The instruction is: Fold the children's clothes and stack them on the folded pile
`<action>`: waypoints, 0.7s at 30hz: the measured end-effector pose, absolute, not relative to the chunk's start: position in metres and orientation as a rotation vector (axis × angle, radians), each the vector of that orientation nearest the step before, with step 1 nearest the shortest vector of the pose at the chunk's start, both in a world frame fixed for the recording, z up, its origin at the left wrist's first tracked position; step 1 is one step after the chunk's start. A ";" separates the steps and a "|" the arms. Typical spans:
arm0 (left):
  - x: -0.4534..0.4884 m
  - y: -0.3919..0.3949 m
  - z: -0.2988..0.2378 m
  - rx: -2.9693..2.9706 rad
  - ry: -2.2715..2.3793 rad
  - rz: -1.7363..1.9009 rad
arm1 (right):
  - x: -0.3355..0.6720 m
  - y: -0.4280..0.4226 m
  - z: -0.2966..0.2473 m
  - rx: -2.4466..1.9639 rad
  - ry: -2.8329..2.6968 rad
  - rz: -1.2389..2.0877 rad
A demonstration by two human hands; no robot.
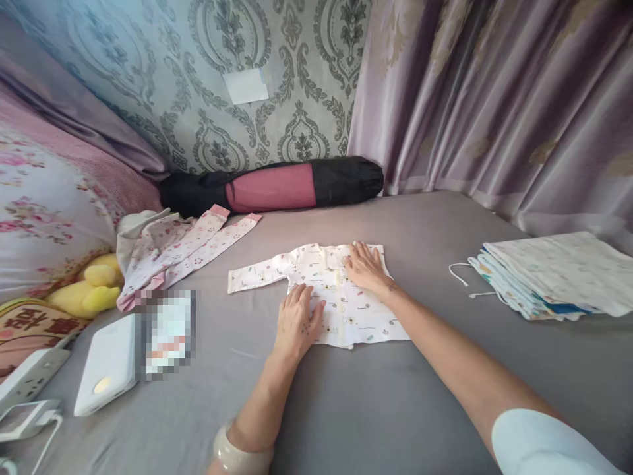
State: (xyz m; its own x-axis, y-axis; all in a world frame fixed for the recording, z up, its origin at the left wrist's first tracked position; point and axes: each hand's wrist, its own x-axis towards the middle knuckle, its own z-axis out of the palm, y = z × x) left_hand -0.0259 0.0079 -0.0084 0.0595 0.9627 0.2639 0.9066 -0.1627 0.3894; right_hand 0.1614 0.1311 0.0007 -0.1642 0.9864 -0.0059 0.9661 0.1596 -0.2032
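A small white baby shirt (356, 316) with a scattered print lies flat on the grey sheet, its front fastening line running down the middle. One sleeve (260, 272) stretches out to the left; the other sleeve is not visible on the right side. My left hand (299, 320) rests on the shirt's left lower part, palm down, fingers extended. Higher up, my right hand (366, 266) lies flat near the right shoulder with its fingers spread. Neither hand grips the cloth.
A stack of folded clothes (558, 274) lies at the right. Patterned pink-and-white pants (182, 247) are spread at the left, near yellow plush toys (91, 287). A white power bank (109, 363) and power strip (34, 376) sit front left. A black-and-pink bag (271, 187) lies along the wall.
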 end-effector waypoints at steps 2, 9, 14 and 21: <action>-0.028 0.010 -0.009 2.148 1.935 0.793 | 0.147 0.128 0.004 -1.832 -2.350 0.273; -0.037 0.017 -0.005 1.936 1.866 0.959 | 0.101 0.125 -0.005 -1.634 -2.447 0.301; -0.040 0.020 0.006 1.562 1.899 1.089 | 0.099 0.126 -0.010 -1.645 -2.442 0.271; -0.074 0.033 0.005 1.139 2.027 1.389 | 0.099 0.126 -0.007 -1.641 -2.455 0.256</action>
State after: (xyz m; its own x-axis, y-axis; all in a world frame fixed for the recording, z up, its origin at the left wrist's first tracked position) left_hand -0.0745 0.0328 0.0051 -0.5704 0.8156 0.0970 0.3851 0.1612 0.9087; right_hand 0.0989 0.1255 -0.0071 -0.3762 0.9251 0.0517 0.8945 0.3771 -0.2400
